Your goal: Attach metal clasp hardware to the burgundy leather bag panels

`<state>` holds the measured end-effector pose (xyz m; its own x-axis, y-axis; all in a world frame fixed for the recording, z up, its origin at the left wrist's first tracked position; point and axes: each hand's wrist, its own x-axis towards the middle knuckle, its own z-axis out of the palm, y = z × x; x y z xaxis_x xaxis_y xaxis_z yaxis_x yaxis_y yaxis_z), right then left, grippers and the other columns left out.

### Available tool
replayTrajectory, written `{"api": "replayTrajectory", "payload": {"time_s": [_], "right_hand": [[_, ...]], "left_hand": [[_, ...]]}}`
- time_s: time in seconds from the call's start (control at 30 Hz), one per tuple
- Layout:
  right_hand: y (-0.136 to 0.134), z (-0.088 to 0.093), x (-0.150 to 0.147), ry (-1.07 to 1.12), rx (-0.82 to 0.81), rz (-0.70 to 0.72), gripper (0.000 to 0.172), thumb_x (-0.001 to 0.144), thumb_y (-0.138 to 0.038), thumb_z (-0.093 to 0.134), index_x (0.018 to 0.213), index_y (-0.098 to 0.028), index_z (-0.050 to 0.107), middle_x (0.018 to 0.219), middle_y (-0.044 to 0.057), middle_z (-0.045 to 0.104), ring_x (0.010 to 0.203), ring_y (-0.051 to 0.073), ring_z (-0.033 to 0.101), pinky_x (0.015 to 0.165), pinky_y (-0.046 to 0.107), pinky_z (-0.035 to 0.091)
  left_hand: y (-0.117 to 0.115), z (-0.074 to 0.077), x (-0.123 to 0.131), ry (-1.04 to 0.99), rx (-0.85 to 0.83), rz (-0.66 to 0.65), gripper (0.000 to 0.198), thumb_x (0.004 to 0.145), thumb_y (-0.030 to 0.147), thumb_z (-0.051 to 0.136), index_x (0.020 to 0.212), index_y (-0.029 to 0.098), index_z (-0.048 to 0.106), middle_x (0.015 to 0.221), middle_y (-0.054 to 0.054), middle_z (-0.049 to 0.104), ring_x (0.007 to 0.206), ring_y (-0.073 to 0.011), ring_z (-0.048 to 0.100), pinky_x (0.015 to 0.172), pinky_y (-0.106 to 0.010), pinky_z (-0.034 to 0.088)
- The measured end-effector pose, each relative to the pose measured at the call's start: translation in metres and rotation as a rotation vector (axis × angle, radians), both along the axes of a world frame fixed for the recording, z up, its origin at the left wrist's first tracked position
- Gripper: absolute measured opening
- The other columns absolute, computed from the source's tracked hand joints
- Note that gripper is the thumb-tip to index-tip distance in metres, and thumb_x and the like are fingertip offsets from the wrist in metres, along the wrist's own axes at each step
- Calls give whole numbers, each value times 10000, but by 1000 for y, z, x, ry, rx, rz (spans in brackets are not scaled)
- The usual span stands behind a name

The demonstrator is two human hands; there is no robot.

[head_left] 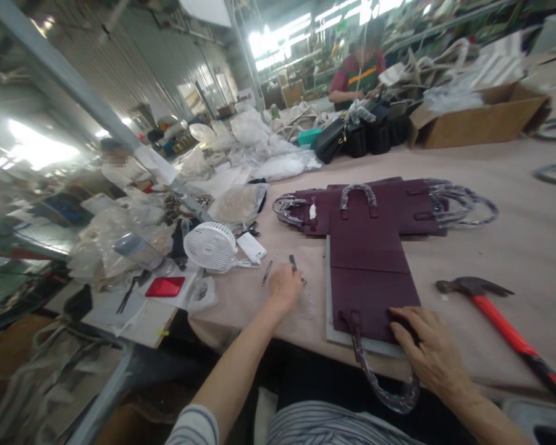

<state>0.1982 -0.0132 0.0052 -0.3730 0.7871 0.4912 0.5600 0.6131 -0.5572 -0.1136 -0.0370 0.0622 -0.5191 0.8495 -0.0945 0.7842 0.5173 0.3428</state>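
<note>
The left hand (285, 289) curls over a small dark tool (293, 263) on the table (514, 235); whether it grips is unclear. The right hand (429, 355) lies flat, fingers spread, on the maroon bag panel (370, 278) at the table's near edge. A hammer (495, 315) lies to its right.

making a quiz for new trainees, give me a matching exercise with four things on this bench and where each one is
Things:
1 hammer
2 white fan
3 maroon bag panel
4 cardboard box

Places:
A under the right hand
B far side of the table, at the right
C left of the left hand
D near side, right of the panel

Pairs: 1-D, 2-C, 3-A, 4-B
</note>
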Motion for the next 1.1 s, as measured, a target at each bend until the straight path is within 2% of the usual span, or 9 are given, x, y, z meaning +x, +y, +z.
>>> {"api": "replayTrajectory", "payload": {"time_s": [0.13, 0.33, 0.43, 0.5, 0.57, 0.67, 0.83, 0.97, 1.1], "right_hand": [[-2, -9, -2, 13, -1, 4, 232, 970, -390, 505, 1028, -231, 664, 964, 89, 672, 887, 272, 602, 812, 459, 468], [-7, -2, -2, 0, -22, -2, 185, 965, -278, 505, 1035, -201, 657, 975, 90, 658, 910, 258, 574, 828, 437, 453], [-10, 3, -4, 18, -44, -11, 178, 951, -235, 499, 1029, -195, 655, 972, 89, 653, 926, 253, 567, 835, 428, 455], [-12, 5, -5, 40, -61, -13, 178, 944, -213, 495, 1027, -196, 652, 978, 88, 649, 942, 253, 567, 846, 429, 453], [-14, 6, -6, 58, -76, -18, 176, 941, -203, 496, 1024, -197, 651, 982, 88, 643, 949, 253, 564, 848, 428, 451], [-15, 5, -5, 65, -88, -26, 178, 944, -201, 497, 1036, -195, 649, 986, 90, 635, 945, 253, 554, 846, 427, 446], [-16, 2, -3, 47, -106, -27, 182, 960, -199, 495, 1055, -179, 649, 1008, 96, 629, 951, 253, 536, 857, 431, 431], [-16, 2, -3, 39, -108, -28, 182, 967, -192, 496, 1065, -170, 649, 1010, 97, 630, 945, 248, 527, 853, 426, 425], [-16, 4, -5, 40, -110, -22, 186, 966, -187, 490, 1063, -165, 648, 1007, 104, 631, 951, 251, 530, 849, 431, 429]], "left_hand": [[33, -2, -33, -39, -181, 97, 403, 791, 462, 722, 952, 93, 736, 1100, -265, 740, 1094, -369, 704, 874, -378, 551], [58, -18, -29, -122, -228, 139, 146, 648, 160, 737, 787, 117, 741, 873, -220, 778, 991, -364, 745, 799, -361, 571], [54, -22, -29, -211, -172, 167, 46, 652, 150, 723, 684, 125, 700, 652, -165, 740, 813, -330, 767, 710, -340, 586], [44, -22, -33, -297, -102, 181, 112, 726, 217, 694, 662, 128, 671, 572, -123, 705, 672, -283, 753, 619, -312, 587], [31, -21, -38, -376, -1, 196, 199, 820, 295, 628, 716, 127, 654, 604, -104, 713, 615, -235, 737, 566, -281, 584], [11, -18, -37, -478, 200, 227, 240, 878, 369, 573, 860, 133, 617, 757, -84, 747, 680, -182, 744, 620, -256, 605], [-14, -18, 5, -1060, 676, 248, 426, 681, 419, 807, 919, 165, 561, 729, 4, 701, 663, -170, 730, 656, -290, 616], [-21, -21, 60, -1325, 673, 142, 460, 699, 385, 831, 1020, 180, 572, 796, -1, 727, 729, -184, 750, 702, -320, 620], [-23, -24, 97, -1256, 562, -70, 299, 759, 332, 801, 918, 160, 615, 857, -55, 753, 793, -195, 751, 757, -331, 619]]}}
